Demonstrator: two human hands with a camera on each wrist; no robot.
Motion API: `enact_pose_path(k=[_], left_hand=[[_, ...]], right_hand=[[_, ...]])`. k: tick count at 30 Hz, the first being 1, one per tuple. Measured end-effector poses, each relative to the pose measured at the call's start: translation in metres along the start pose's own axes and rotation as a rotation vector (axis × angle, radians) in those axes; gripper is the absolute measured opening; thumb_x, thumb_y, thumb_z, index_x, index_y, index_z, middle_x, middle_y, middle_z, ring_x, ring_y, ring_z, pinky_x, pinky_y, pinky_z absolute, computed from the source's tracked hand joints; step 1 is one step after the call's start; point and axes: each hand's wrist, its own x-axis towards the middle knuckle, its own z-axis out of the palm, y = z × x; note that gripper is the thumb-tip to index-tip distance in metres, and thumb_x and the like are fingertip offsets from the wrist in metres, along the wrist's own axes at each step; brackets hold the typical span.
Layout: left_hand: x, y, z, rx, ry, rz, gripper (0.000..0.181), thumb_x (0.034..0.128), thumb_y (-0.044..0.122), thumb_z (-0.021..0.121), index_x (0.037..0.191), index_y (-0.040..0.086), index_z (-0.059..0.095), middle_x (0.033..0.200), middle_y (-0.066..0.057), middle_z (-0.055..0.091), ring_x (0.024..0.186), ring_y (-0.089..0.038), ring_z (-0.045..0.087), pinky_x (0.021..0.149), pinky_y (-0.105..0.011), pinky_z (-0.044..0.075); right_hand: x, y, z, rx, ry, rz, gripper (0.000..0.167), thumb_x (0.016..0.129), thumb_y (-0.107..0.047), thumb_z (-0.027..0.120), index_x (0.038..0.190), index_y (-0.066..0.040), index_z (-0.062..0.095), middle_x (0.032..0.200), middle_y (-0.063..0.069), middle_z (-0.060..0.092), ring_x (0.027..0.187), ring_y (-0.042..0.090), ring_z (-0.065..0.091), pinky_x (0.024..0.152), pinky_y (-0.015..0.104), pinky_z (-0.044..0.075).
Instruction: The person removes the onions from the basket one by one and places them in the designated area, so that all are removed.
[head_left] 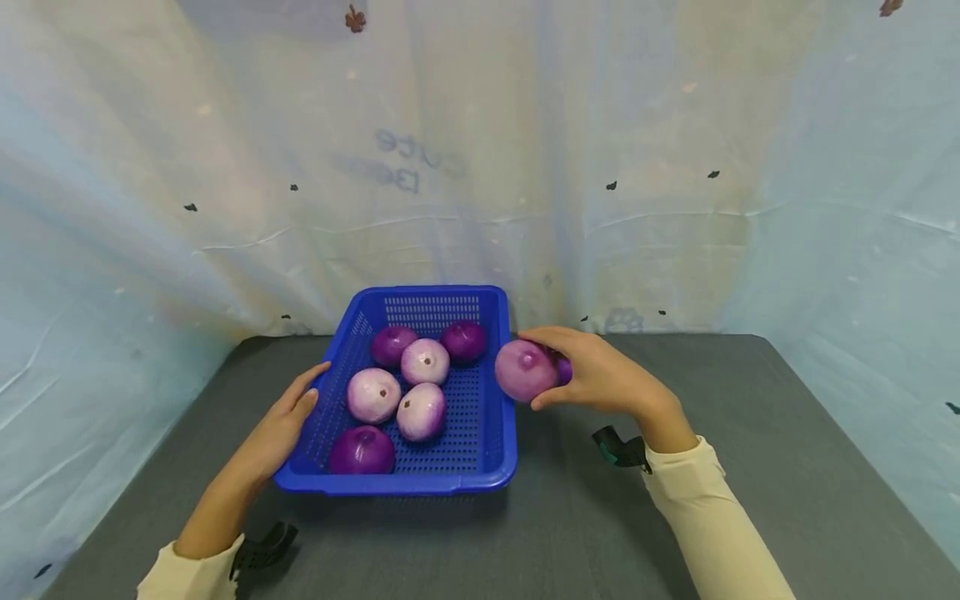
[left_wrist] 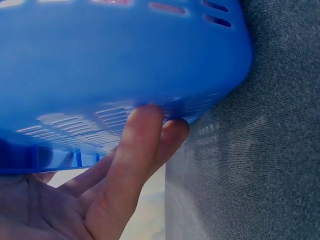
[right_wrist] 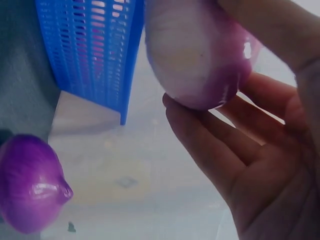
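Backdrop: a pale, creased sheet (head_left: 480,100) is hanging behind the work area. In front, a dark grey, matte-topped table (head_left: 600,533) is bearing everything.

A blue, rectangular, slotted plastic basket (head_left: 397,484) is sitting left of centre with its opening facing up, leaving its contents in plain reach.

Hands are standing apart, one at each side of the basket. The left hand (head_left: 281,421) is touching the basket's left side with extended fingers, its thumb against the outer wall; probably it is steadying a light container. The right hand (head_left: 600,367) is gripping a round, glossy, pinkish-purple onion (head_left: 525,371) beside the right rim. Thumb and fingers are spanning opposite sides, presumably because the skin is smooth and the shape could roll. Rim contact: cannot tell.

Inside, three paler white-and-purple onions (head_left: 373,396) and three deep purple onions (head_left: 362,451) are resting on the basket floor, the walls likely stopping any roll.

Another purple, pointed-tip onion (right_wrist: 32,185) is lying outside the basket, partly hidden behind the right hand in the head view.
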Motion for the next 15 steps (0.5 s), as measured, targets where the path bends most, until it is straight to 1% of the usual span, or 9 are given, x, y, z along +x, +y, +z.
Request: enact_pose_path(k=[4, 8, 15], left_hand=[[0.000, -0.001, 0.002, -0.007, -0.003, -0.006, 0.057, 0.1093, 0.044, 0.023, 0.161, 0.027, 0.009, 0.157, -0.027, 0.028, 0.128, -0.046, 0.050, 0.086, -0.039, 0.051], [-0.001, -0.003, 0.003, -0.006, 0.010, -0.001, 0.057, 0.1090, 0.045, 0.024, 0.161, 0.026, 0.009, 0.157, -0.027, 0.028, 0.129, -0.047, 0.050, 0.086, -0.040, 0.052], [0.000, -0.003, 0.000, -0.008, 0.021, 0.015, 0.058, 0.1087, 0.045, 0.024, 0.161, 0.025, 0.010, 0.157, -0.027, 0.028, 0.129, -0.047, 0.050, 0.085, -0.036, 0.051]], right_hand=[[-0.004, 0.004, -0.002, -0.029, 0.006, 0.000, 0.084, 0.076, -0.036, 0.087, 0.148, -0.018, 0.048, 0.144, 0.001, 0.055, 0.131, 0.023, 0.052, 0.106, 0.047, 0.045], [-0.006, 0.008, -0.004, -0.038, 0.003, 0.013, 0.084, 0.077, -0.037, 0.087, 0.148, -0.018, 0.047, 0.144, 0.002, 0.055, 0.129, 0.023, 0.053, 0.103, 0.047, 0.047], [-0.008, 0.010, -0.011, -0.028, 0.027, 0.045, 0.085, 0.076, -0.040, 0.086, 0.147, -0.013, 0.048, 0.143, 0.004, 0.056, 0.124, 0.022, 0.057, 0.099, 0.046, 0.051]])
